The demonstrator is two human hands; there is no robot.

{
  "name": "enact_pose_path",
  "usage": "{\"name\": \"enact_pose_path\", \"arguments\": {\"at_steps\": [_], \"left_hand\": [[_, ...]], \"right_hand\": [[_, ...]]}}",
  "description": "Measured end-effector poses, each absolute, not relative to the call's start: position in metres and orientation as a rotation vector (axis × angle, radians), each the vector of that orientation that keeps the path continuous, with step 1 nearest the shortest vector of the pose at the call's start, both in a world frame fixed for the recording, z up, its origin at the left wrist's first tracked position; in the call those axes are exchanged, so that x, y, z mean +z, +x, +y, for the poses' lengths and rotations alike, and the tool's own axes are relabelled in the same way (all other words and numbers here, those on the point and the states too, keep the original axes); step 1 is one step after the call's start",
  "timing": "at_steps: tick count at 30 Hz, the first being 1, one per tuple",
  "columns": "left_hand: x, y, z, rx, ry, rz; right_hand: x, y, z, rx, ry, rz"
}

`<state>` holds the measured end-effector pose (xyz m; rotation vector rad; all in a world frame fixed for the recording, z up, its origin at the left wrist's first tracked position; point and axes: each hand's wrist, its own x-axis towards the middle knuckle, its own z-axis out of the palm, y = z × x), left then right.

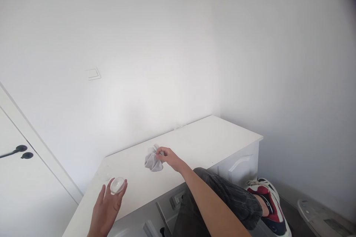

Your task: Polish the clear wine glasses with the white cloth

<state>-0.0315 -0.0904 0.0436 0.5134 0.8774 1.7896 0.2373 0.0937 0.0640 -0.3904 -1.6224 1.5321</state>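
My left hand (107,207) is raised over the near left end of a white cabinet top (219,133). Its fingers are curled round a small, round, clear plastic cup or lid (117,184), and I cannot tell which it is. Farther right, my right hand (171,159) pinches a crumpled light grey cloth (154,163) between thumb and fingers. The cloth bunches up just above or on the cabinet top; whether it touches is unclear. A faint see-through object (103,173) shows on the surface behind my left hand.
Small clear items (180,127) lie along the wall edge. Below the top are panelled cabinet doors (243,163). My bent leg (230,196) and sneaker (271,207) are at lower right, beside a flat bathroom-scale-like object (322,214). A door handle (20,148) is at left, a light switch (93,73) above.
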Motion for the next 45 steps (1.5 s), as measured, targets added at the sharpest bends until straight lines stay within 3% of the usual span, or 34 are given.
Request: {"name": "enact_pose_path", "arguments": {"at_steps": [11, 16, 26, 35, 40, 45], "left_hand": [[0.063, 0.031, -0.030, 1.778, 0.847, 1.057], [0.063, 0.053, -0.021, 1.749, 1.022, 1.404], [0.062, 0.075, -0.019, 1.667, 1.110, 1.405], [0.079, 0.053, -0.019, 1.931, 0.952, 1.487], [0.070, 0.051, -0.026, 1.886, 0.963, 1.421], [0.065, 0.056, -0.031, 1.862, 0.997, 1.531]], "right_hand": [[0.065, 0.238, 0.089, 1.186, -0.333, -1.781], [0.063, 0.235, 0.087, 1.231, -0.238, -1.829], [0.074, 0.244, 0.082, 1.403, -0.190, -1.762], [0.082, 0.254, 0.077, 1.636, -0.076, -1.758], [0.074, 0.242, 0.085, 1.527, -0.224, -1.494], [0.065, 0.238, 0.089, 1.528, -0.275, -1.607]]}}
